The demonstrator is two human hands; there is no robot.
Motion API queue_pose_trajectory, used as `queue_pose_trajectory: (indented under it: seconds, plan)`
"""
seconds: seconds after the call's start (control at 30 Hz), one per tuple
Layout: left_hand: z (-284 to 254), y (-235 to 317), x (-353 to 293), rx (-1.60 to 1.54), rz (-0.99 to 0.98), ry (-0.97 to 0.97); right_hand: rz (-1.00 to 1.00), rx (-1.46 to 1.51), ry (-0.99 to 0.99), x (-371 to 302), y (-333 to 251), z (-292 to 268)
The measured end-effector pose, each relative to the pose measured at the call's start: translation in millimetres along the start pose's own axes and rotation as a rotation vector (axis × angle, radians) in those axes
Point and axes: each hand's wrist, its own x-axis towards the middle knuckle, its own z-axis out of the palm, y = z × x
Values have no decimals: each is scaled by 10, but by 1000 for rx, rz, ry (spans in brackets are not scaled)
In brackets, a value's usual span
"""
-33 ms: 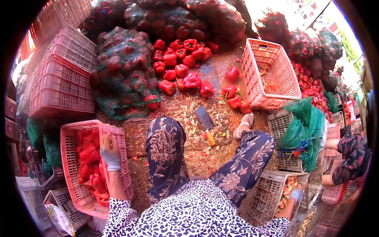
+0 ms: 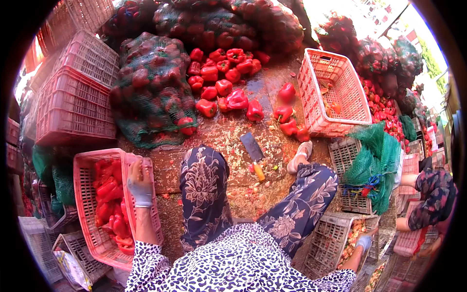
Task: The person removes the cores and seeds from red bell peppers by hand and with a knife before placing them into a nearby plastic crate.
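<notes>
My left hand [image 2: 140,185], in a pale glove with bare fingertips, is at the right wall of a red plastic crate [image 2: 156,221]. Its fingers are extended and look slightly parted, with nothing seen in them. Inside this crate lie cut red peppers [image 2: 108,192]. At lower right, my right hand [image 2: 364,240], gloved likewise, is over the far side of a grey crate [image 2: 328,241] holding pale pepper scraps [image 2: 355,234]. One finger there stretches towards the rim; the other fingers are partly hidden. Between my feet and the peppers, a broad-bladed knife [image 2: 252,147] with a yellow handle lies on the floor.
Whole red peppers [image 2: 224,87] lie ahead, beside a green mesh sack [image 2: 148,92] full of peppers. A pink crate [image 2: 314,92] stands right of them. Stacked crates [image 2: 75,109] rise at left. Green netting [image 2: 377,160] drapes over crates at right, near another person's legs [image 2: 428,194].
My left hand has shifted slightly to the right, and my right hand slightly to the left. The knife and peppers stay where they were.
</notes>
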Motion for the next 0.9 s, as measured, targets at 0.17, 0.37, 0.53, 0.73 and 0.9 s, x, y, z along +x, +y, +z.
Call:
queue_pose_trajectory:
  seconds: [0.17, 0.37, 0.53, 0.73, 0.9]
  plan:
    - [855, 281, 190, -534, -170, -136, -662, 450, 31, 24, -2201, -1224]
    - [1576, 718, 467, -892, -646, -520, -1481, 388, 78, -768, -5230, -1779]
    - [2051, 784, 467, -953, -668, -654, -1706, -14, -117, -1584, -6929, -857]
    - [2416, 587, 392, -887, -820, -743, -1658, 117, -142, -2222, -8192, -68]
    - [2702, 462, 351, -910, -849, -789, -1383, 383, -368, -2345, -8745, 393]
